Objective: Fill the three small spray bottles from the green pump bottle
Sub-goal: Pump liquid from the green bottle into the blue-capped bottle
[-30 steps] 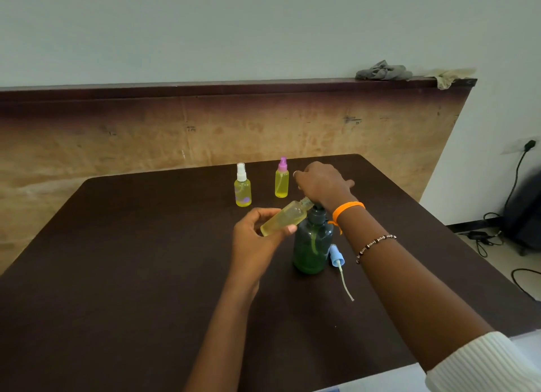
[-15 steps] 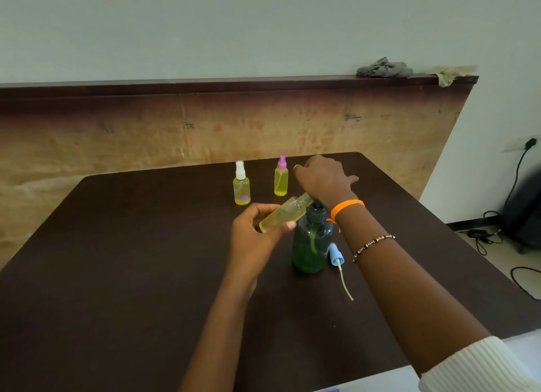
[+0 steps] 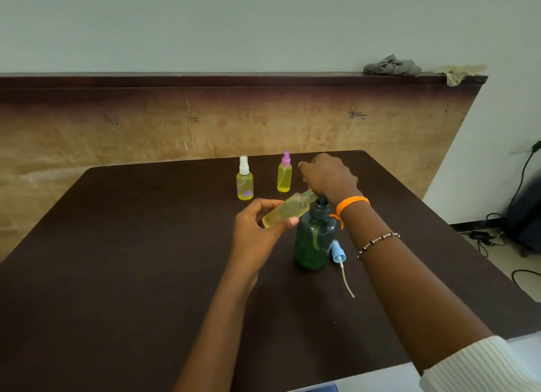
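Observation:
The green pump bottle (image 3: 313, 242) stands upright at the middle of the dark table (image 3: 117, 260). My right hand (image 3: 329, 176) rests on top of its pump head, which it hides. My left hand (image 3: 260, 230) holds an uncapped small spray bottle (image 3: 288, 208) of yellow liquid, tilted with its neck at the pump's spout. A white-capped spray bottle (image 3: 244, 182) and a pink-capped one (image 3: 284, 175) stand upright behind, both holding yellow liquid. The blue spray cap (image 3: 336, 249) with its dip tube lies on the table right of the green bottle.
A low wooden wall panel (image 3: 205, 122) runs behind the table, with grey and beige cloths (image 3: 392, 65) on its ledge. Cables and a dark bag (image 3: 524, 216) lie on the floor to the right. A pale surface shows at the bottom right edge.
My right hand has shifted slightly over the pump head. The tilted bottle in my left hand stays at the spout.

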Tool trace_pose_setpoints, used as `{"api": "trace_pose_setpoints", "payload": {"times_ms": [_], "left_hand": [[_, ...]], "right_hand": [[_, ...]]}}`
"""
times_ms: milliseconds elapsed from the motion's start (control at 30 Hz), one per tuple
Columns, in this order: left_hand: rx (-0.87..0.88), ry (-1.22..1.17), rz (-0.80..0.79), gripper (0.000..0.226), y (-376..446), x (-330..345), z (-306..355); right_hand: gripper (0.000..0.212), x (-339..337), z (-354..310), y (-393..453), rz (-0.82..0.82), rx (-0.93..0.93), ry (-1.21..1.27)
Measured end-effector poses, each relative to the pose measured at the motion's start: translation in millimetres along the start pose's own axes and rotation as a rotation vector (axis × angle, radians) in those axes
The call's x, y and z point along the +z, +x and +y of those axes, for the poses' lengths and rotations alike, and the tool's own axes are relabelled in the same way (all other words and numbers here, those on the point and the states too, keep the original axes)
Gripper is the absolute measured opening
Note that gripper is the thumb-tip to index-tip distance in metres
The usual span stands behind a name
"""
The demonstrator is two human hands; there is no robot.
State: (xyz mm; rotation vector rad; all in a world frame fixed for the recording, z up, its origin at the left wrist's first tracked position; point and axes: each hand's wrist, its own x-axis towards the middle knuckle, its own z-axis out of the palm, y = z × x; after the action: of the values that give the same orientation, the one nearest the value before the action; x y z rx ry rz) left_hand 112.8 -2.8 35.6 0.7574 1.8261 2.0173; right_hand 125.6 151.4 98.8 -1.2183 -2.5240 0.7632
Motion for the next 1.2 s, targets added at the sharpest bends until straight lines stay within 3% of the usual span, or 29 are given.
{"api": "trace_pose_setpoints", "payload": {"times_ms": [433, 800, 1000, 1200], "left_hand": [[0.005, -0.003, 0.024, 0.022, -5.6, 1.9, 2.9], [-0.012, 0.007, 0.023, 0.021, -6.0, 3.4, -2.5], [0.006, 0.004, 0.024, 0.022, -4.2, 2.1, 2.5], [-0.009, -0.004, 0.038, 0.023, -4.0, 2.8, -2.6]], "right_hand": [[0.051, -2.3, -8.6, -4.5, -0.063, -0.007, -0.028], [0.045, 1.9, 1.6, -4.1, 0.033, 0.003, 0.029], [0.050, 1.8, -6.9, 1.8, -0.095, 0.010, 0.091], [0.045, 5.6, 2.0, -1.2, -0.005, 0.045, 0.124]]}}
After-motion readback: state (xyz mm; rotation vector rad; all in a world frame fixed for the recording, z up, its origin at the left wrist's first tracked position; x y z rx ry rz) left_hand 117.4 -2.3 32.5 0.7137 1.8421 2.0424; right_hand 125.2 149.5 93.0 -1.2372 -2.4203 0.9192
